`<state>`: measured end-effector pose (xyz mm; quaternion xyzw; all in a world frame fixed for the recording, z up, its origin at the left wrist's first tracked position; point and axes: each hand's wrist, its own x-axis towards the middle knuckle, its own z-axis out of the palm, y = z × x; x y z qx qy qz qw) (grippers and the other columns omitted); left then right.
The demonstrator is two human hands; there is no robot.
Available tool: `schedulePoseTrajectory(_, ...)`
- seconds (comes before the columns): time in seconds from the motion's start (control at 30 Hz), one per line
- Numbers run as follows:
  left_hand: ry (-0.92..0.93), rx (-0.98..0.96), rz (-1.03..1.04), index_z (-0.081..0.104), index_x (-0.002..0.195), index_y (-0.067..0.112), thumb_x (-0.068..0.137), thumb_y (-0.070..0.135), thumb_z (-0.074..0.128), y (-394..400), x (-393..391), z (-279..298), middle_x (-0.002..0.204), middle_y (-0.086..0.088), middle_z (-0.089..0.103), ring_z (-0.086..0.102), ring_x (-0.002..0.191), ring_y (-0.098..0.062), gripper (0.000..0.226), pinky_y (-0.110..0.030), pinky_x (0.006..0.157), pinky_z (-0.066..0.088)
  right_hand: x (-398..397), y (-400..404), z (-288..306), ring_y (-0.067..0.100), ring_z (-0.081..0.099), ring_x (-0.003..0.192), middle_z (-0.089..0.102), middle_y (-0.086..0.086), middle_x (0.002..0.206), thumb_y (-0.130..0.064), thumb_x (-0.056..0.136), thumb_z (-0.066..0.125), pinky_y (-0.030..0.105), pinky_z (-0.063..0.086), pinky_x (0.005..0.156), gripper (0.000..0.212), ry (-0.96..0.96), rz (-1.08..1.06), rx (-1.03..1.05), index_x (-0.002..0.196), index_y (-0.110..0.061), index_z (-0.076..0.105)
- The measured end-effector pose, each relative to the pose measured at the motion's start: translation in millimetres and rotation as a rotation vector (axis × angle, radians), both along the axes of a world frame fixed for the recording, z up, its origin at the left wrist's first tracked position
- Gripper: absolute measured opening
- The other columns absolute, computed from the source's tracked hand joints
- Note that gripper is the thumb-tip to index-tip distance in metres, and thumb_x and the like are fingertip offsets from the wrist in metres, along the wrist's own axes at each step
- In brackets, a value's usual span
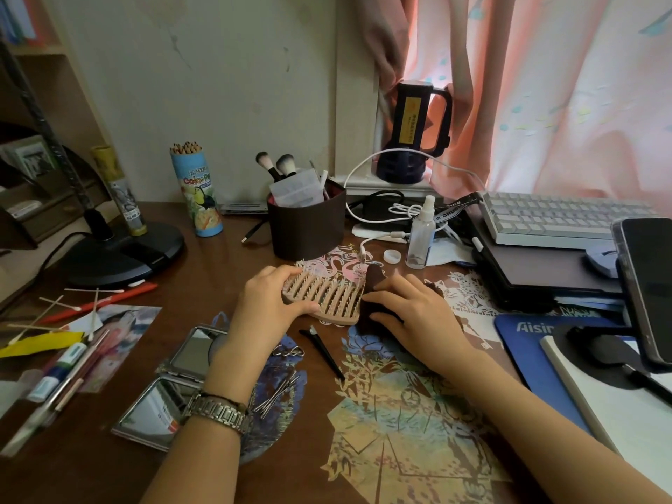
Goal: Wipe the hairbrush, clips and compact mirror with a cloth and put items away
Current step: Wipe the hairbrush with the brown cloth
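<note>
Head view: the pale wooden vented hairbrush (324, 298) lies bristles-up near the middle of the dark brown wooden desk (225, 256), in front of a dark brown round organiser holding makeup brushes (307, 223). Left hand (267, 307): grip closed around the brush's left end, fingers over the far edge, thumb on the near edge. Right hand (411, 314): grip curled on a dark brown cloth (374, 285), which is pressed against the brush's right end. The open silver compact mirror (171, 383) lies toward the desk's near-left edge, partly beneath the left forearm. A black clip (322, 352) lies just nearer than the brush; a small silver clip (289, 351) and a bundle of metal hairpins (278, 394) lie beside the left wrist.
</note>
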<state>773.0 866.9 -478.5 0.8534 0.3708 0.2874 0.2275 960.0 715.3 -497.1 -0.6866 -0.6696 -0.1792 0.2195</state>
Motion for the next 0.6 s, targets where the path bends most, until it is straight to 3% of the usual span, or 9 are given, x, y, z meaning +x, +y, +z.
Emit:
schedulePoseTrajectory(0.17, 0.03, 0.027, 0.02, 0.059, 0.125, 0.022, 0.071, 0.036, 0.079, -1, 0, 0, 0.11, 0.002, 0.058, 0.047, 0.092, -0.007, 0.059, -0.021, 0.078, 0.039, 3, -6, 0, 0.015, 0.054, 0.089, 0.058, -0.009, 0.107, -0.035, 0.087, 0.06, 0.029, 0.05, 0.069, 0.032, 0.129, -0.032, -0.033, 0.118, -0.03, 0.063)
schedulePoseTrajectory(0.47, 0.046, 0.035, 0.025, 0.059, 0.124, 0.021, 0.072, 0.035, 0.079, -2, 0, 1, 0.112, -0.001, 0.06, 0.054, 0.103, -0.016, 0.058, -0.024, 0.081, 0.04, 17, -29, 4, 0.007, 0.054, 0.092, 0.057, -0.013, 0.104, -0.037, 0.084, 0.064, 0.024, 0.048, 0.074, 0.04, 0.281, -0.042, -0.092, 0.123, -0.039, 0.058)
schedulePoseTrajectory(0.6, 0.052, 0.033, 0.029, 0.06, 0.124, 0.021, 0.071, 0.035, 0.079, -4, -1, 2, 0.113, -0.001, 0.06, 0.054, 0.102, -0.016, 0.058, -0.025, 0.081, 0.041, 26, -44, 2, 0.01, 0.057, 0.095, 0.058, -0.014, 0.105, -0.048, 0.083, 0.057, 0.033, 0.053, 0.078, 0.041, 0.344, -0.04, -0.111, 0.122, -0.037, 0.06)
